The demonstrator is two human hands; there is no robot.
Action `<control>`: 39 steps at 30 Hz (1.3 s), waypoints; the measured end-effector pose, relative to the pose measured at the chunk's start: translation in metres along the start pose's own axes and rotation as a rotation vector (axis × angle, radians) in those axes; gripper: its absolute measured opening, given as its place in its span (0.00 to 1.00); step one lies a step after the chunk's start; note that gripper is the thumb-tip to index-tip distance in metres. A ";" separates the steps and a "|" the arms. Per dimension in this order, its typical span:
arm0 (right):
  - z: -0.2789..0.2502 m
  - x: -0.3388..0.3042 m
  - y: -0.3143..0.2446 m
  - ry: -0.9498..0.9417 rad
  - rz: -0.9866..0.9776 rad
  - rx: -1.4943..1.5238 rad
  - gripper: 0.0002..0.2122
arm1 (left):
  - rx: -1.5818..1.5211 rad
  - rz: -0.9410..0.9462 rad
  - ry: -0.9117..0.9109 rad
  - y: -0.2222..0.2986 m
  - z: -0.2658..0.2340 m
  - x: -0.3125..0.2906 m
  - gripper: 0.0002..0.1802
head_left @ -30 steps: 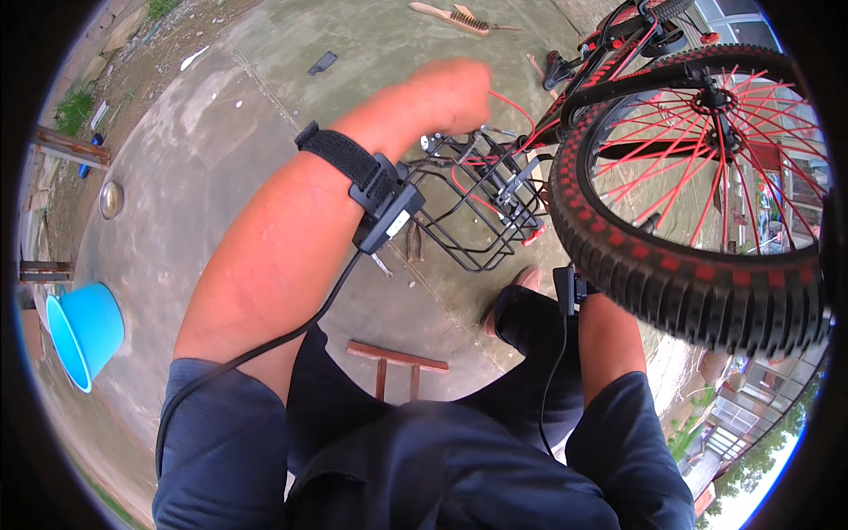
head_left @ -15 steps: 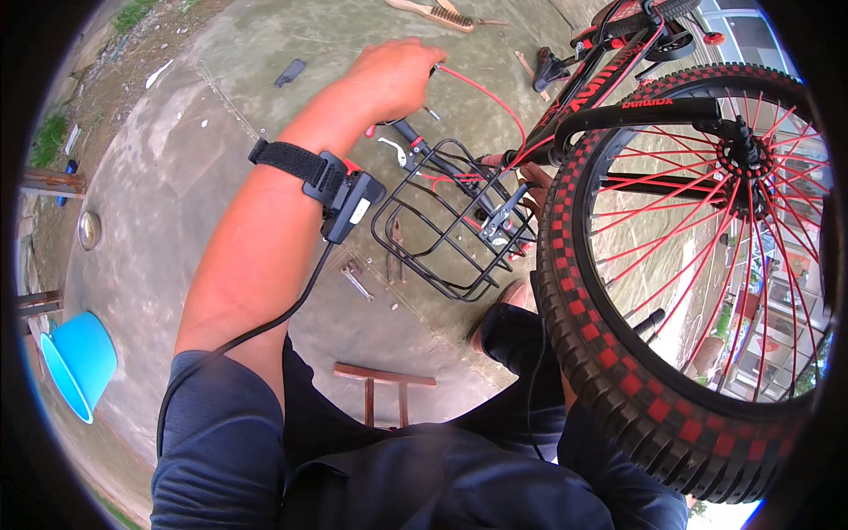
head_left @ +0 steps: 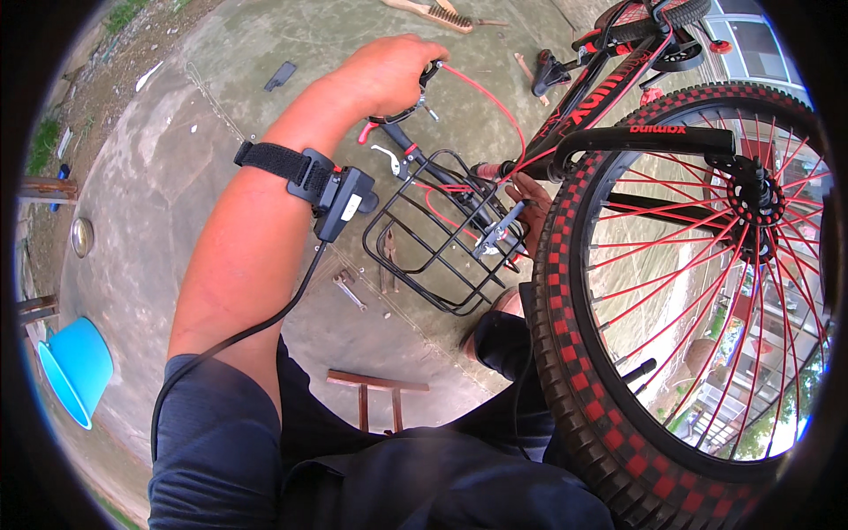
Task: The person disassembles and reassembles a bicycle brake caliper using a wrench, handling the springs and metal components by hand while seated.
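My left hand [head_left: 393,75] is closed around a dark curved part that looks like a brake caliper [head_left: 408,115]; a bolt sticks out below it and a red cable [head_left: 496,97] runs from it to the bicycle. The front wheel [head_left: 565,309], with a red-and-black checkered tyre and red spokes, fills the right side. Partly behind that tyre, my right hand [head_left: 531,210] is beside the head tube and basket, fingers apart; its wrist is hidden. Under my left forearm lie a black wire basket [head_left: 424,231] and the handlebar [head_left: 397,135] with a white brake lever [head_left: 385,161].
Wrenches [head_left: 350,290] and pliers [head_left: 389,256] lie on the concrete near the basket. A wire brush [head_left: 442,16] and a dark flat object [head_left: 281,76] are farther off. A blue bucket [head_left: 79,367] stands left, a wooden stool [head_left: 378,382] close to me.
My left hand and its part have shifted slightly left and remain together. The front wheel has turned or tilted a little lower in view. My right hand's fingers show more beside the head tube.
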State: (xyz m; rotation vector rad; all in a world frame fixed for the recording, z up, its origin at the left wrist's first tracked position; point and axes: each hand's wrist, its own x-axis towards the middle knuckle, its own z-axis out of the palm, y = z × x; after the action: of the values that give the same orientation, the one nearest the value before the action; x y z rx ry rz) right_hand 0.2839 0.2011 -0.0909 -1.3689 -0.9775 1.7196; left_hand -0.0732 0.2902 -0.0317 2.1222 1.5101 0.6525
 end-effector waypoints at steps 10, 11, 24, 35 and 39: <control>0.004 -0.003 0.006 -0.052 -0.051 -0.021 0.17 | -0.010 0.031 0.043 -0.003 0.004 0.005 0.31; 0.001 0.000 0.005 -0.013 0.014 -0.011 0.17 | -0.007 0.027 0.047 -0.002 0.004 0.005 0.30; 0.006 0.008 0.007 0.111 0.066 0.000 0.14 | -0.034 0.004 0.055 -0.001 0.013 0.011 0.29; 0.015 0.004 -0.005 0.062 0.149 0.007 0.23 | -0.005 0.014 -0.002 0.000 0.013 0.014 0.27; 0.038 0.002 -0.027 0.006 0.191 -0.058 0.22 | -0.039 0.003 -0.114 -0.008 0.001 0.012 0.27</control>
State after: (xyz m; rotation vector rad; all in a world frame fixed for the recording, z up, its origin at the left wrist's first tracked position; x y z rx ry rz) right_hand 0.2489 0.2107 -0.0619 -1.5472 -0.9249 1.8371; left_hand -0.0745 0.3041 -0.0360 2.0956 1.4223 0.5478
